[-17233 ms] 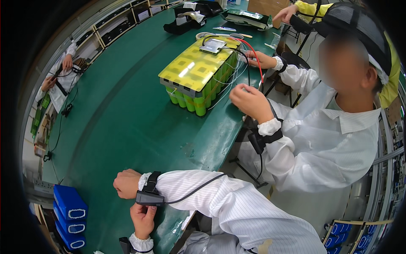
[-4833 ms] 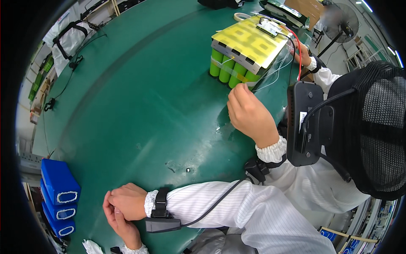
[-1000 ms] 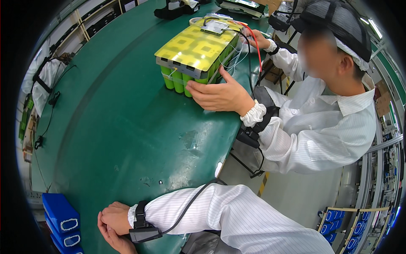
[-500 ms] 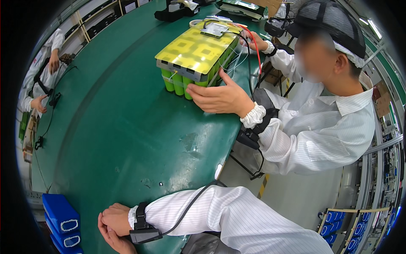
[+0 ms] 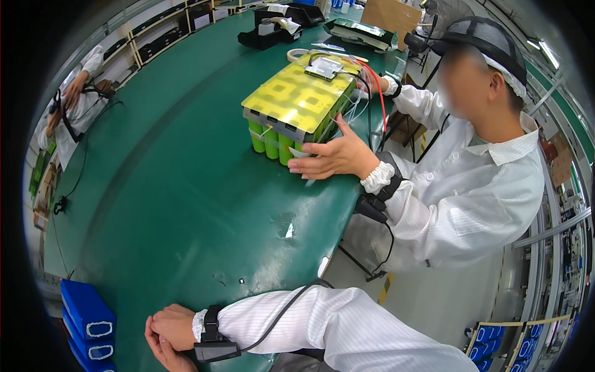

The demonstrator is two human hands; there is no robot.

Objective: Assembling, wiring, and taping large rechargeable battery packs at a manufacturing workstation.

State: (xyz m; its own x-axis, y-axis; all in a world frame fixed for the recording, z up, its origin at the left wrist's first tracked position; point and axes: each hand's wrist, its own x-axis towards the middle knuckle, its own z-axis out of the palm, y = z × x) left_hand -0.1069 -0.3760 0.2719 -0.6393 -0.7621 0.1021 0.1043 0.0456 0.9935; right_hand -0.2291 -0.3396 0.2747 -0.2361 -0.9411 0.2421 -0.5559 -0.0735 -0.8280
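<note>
My right hand (image 5: 175, 325) is curled closed at the near left of the table, with its sleeve running in from the lower right. Under and around it lies my left hand (image 5: 166, 354), its fingers wrapped along the right hand's far side; the palms are hidden. Nearest to both hands is a stack of blue wrapped blocks (image 5: 90, 312) with white-edged openings. Farther off, a co-worker's near hand (image 5: 338, 155) touches the side of a battery pack (image 5: 297, 93) with green cells, a yellow top sheet and a small board. The co-worker's other hand (image 5: 373, 87) is at its wires.
The green table (image 5: 186, 204) curves along a bench edge where the co-worker sits at right. Black trays (image 5: 273, 34), a tape roll (image 5: 296, 54) and a dark package (image 5: 359, 34) lie at the back. Another person (image 5: 74, 105) stands far left. A cable (image 5: 279, 316) crosses my right sleeve.
The view has shifted slightly, so the battery pack sits lower and farther right. A pale strip now shows by the co-worker's near fingers. The far-left person's hands have moved. My hands stay clasped.
</note>
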